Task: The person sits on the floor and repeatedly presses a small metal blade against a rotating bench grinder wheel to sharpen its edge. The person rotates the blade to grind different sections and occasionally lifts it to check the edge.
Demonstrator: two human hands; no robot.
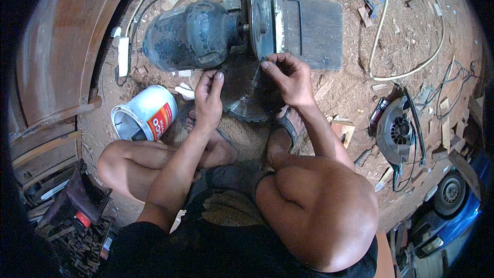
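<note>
A dark circular saw blade (248,90) with a toothed rim is held between my two hands, in front of a motor-driven grinder (188,36). My left hand (208,98) pinches the blade's left edge between thumb and fingers. On its upper right edge, my right hand (292,80) has a similar pinch, close to the grinding wheel (262,25). The blade's upper edge reaches the wheel's lower side; whether they touch I cannot tell. Right of the wheel lies the grinder's flat dark plate (320,33). My feet are under and beside the blade.
A white bucket (141,112) lies tipped at the left. A portable circular saw (400,131) rests on the dusty ground at the right, among wood scraps. A pale hose or cable (378,46) loops at the far right, and a power strip (123,57) lies left of the motor.
</note>
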